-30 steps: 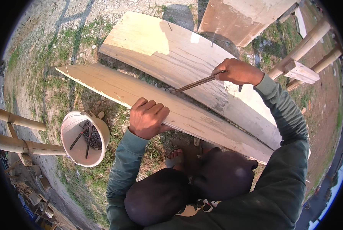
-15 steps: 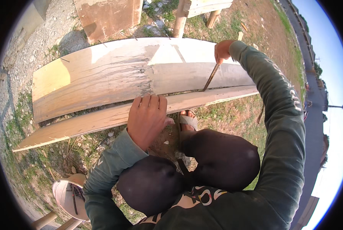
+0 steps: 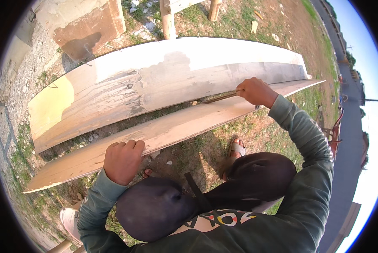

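Note:
My left hand (image 3: 122, 161) grips the near edge of the front wooden board (image 3: 75, 156), fingers curled over its top. My right hand (image 3: 255, 92) is closed on a ribbed metal bar (image 3: 217, 98), held low and nearly flat, whose far end lies in the gap between the front board and a wide rear board (image 3: 168, 76). The far end of the bar is too small to make out exactly. Nails stick up along the rear board's far edge. The rear board has dark streaks and a bright sunlit band.
A stained panel (image 3: 85, 38) and a wooden post frame (image 3: 168, 21) stand beyond the boards. A pale bucket (image 3: 67, 219) is partly behind my left arm. My sandalled foot (image 3: 237, 148) is on grassy, stony ground. A road (image 3: 349, 139) runs at the right.
The view has turned. My right hand has come down toward the front board, and the bar is now much flatter. My left hand has moved leftward along the board in the view.

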A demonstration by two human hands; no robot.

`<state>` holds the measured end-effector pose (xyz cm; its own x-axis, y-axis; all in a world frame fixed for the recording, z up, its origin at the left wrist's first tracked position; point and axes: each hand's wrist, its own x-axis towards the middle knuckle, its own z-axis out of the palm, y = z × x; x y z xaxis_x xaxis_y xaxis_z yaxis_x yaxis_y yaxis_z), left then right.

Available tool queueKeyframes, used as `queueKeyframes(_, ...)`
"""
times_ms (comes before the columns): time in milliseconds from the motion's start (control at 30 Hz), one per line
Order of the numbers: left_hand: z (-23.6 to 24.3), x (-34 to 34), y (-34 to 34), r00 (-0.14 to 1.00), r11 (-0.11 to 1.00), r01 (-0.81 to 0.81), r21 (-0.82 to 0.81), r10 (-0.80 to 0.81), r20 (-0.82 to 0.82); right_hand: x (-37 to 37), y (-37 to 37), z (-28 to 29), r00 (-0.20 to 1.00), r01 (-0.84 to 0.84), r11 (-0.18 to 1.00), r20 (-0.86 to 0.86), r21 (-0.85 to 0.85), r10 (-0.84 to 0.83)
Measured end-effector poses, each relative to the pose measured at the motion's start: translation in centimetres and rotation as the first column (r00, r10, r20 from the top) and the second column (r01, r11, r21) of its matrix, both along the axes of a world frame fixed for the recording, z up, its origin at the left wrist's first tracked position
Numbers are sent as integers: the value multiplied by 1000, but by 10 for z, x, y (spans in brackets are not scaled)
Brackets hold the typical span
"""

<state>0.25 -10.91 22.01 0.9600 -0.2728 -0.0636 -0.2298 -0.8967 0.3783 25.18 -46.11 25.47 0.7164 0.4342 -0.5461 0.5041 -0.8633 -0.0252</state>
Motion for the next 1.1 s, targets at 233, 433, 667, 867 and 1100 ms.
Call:
queueKeyframes(233,2,-15,-15,997,995,75,59,-73,-34,130,-25,38,988,-119,948,-126,-294,85)
queueKeyframes(433,19,-11,-19,996,998,30,47,-26,-89,186,-56,15,979,-127,687,22,-715,204)
queueKeyframes(667,22,-9,-22,992,998,21,60,-13,-125,173,-126,19,970,-22,815,185,-579,158)
queueKeyframes(867,15,-9,-16,997,985,81,155,-77,-29,153,-221,26,990,-34,967,128,-252,68)
queueKeyframes(1100,24,-14,-33,998,997,49,54,-46,-45,244,-105,-18,975,-221,780,-141,-586,171)
